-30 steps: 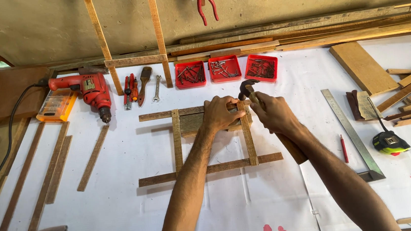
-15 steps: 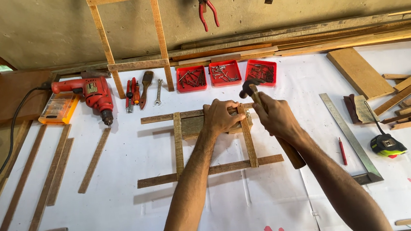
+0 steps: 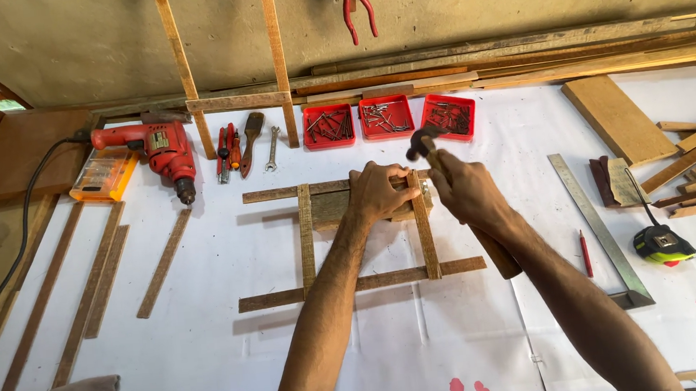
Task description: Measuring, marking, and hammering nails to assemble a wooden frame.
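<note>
Two bare hands work at the middle of a white-covered workbench (image 3: 210,350). Between them lies a small wooden frame (image 3: 306,241): two long horizontal slats crossed by two shorter upright slats, thin, brown and rough-sawn, lying flat over a block of wood at its far end. The left hand (image 3: 377,193) is curled down over the frame's far right corner, fingers pressed on the top slat. The right hand (image 3: 465,189) is closed tight round the wooden handle of a hammer (image 3: 427,142), whose dark head hangs just above that corner.

Far along the bench sit three red trays of nails (image 3: 387,118), with a red electric drill (image 3: 155,149) and an orange case to the left. Loose slats lie at the left. A steel square (image 3: 598,228) and a yellow tape measure (image 3: 661,243) lie at the right. Red-handled pliers (image 3: 355,2) hang on the bare concrete wall behind.
</note>
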